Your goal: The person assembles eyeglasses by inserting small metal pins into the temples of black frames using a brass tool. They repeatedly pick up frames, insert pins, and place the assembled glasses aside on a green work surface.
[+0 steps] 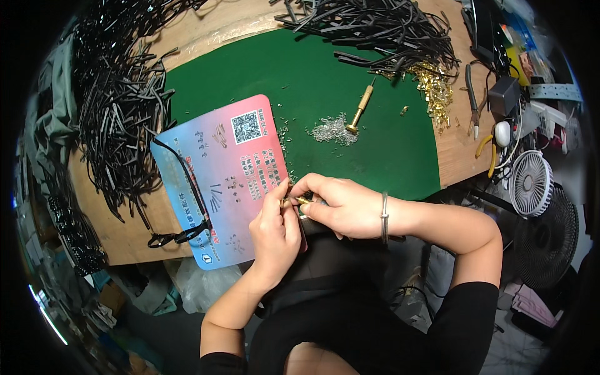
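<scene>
My left hand (275,230) and my right hand (342,205) meet at the near edge of the pink-and-blue printed mat (234,178), thumbs and fingers pinched close together. Between the fingertips shows a small gold-coloured metal part (304,200); the fingers cover most of it, so its exact kind is hidden. Left of my hands, a thin black eyeglass frame (199,199) lies on the mat. Several small screws and pins (215,197) are scattered there in little groups. Farther off, a brass screwdriver (362,110) rests beside a heap of tiny silver screws (334,130).
Under the mat spreads a green sheet (231,72) on a wooden table (461,150). Black eyeglass temples pile up at the left (122,119) and back (381,31). Gold metal pieces (434,90), pliers (472,94) and a white fan (530,183) sit at the right.
</scene>
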Action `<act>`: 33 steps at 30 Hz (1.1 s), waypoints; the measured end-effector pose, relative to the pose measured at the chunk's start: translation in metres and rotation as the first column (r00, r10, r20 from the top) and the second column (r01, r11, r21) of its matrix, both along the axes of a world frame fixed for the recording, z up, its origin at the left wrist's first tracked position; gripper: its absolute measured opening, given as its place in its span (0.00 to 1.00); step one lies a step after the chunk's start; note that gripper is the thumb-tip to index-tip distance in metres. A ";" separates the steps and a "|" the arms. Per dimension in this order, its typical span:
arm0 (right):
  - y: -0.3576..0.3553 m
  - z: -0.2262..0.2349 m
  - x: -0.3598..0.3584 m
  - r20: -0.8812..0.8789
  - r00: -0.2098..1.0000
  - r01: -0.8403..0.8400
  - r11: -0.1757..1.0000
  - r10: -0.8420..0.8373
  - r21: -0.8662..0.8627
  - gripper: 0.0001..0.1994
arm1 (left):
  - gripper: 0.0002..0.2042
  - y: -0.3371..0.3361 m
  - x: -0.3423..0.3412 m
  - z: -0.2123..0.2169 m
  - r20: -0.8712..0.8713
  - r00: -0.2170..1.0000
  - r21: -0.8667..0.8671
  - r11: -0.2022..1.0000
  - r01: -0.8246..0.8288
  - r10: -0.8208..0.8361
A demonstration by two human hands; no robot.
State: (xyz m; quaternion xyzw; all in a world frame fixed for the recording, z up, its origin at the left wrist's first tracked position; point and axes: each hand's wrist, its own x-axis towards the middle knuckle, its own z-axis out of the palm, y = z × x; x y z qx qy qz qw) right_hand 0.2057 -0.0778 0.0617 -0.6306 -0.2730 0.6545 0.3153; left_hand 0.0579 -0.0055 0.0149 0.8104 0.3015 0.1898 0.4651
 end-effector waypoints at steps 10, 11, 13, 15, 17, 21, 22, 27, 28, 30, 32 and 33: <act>-0.011 -0.008 -0.008 0.458 0.882 -0.186 0.974 0.109 0.127 0.14 | 0.17 0.002 0.001 0.002 -0.032 0.998 -0.047 0.998 0.045 -0.047; -0.015 -0.006 -0.010 0.489 0.861 -0.224 0.967 0.139 0.120 0.16 | 0.17 0.004 0.002 0.004 -0.030 0.998 -0.032 0.998 0.063 -0.064; -0.020 0.000 -0.007 0.514 0.837 -0.279 0.955 0.187 0.106 0.18 | 0.17 0.006 -0.002 0.007 -0.024 0.996 0.003 0.996 0.085 -0.085; -0.034 0.003 0.004 0.578 0.798 -0.287 0.951 0.170 0.117 0.21 | 0.21 0.009 -0.004 0.004 0.042 0.999 -0.290 0.957 -0.020 0.033; -0.040 0.003 0.010 0.681 0.724 -0.233 0.968 0.109 0.092 0.20 | 0.22 0.022 -0.006 -0.006 0.180 0.984 -0.250 0.967 0.057 -0.011; -0.036 -0.010 0.014 0.684 0.727 -0.247 0.953 0.061 0.177 0.19 | 0.17 0.045 0.004 -0.004 0.167 0.939 0.205 0.942 0.265 -0.300; -0.036 -0.012 0.018 0.683 0.729 -0.246 0.947 0.041 0.206 0.16 | 0.14 0.047 -0.002 -0.006 0.130 0.965 0.040 0.974 0.223 -0.226; 0.030 -0.001 0.044 0.659 0.752 -0.236 0.940 0.016 0.246 0.11 | 0.14 0.050 -0.013 0.003 0.195 0.977 -0.733 0.650 0.204 -0.087; 0.053 -0.008 0.058 0.750 0.661 -0.281 0.917 -0.031 0.284 0.12 | 0.16 0.050 -0.018 0.007 0.230 0.973 -0.786 0.584 0.203 -0.027; 0.118 -0.001 0.087 0.927 0.341 -0.372 0.883 -0.156 0.285 0.11 | 0.23 0.056 -0.042 0.011 0.305 0.952 -0.820 0.517 0.248 0.026; 0.195 0.001 0.125 0.985 0.115 -0.316 0.936 -0.126 0.156 0.11 | 0.31 0.056 -0.056 0.017 0.423 0.901 -0.879 0.286 0.381 0.099; 0.229 0.005 0.142 0.996 0.067 -0.315 0.945 -0.066 0.084 0.11 | 0.33 0.054 -0.055 0.019 0.435 0.892 -0.888 0.219 0.404 0.118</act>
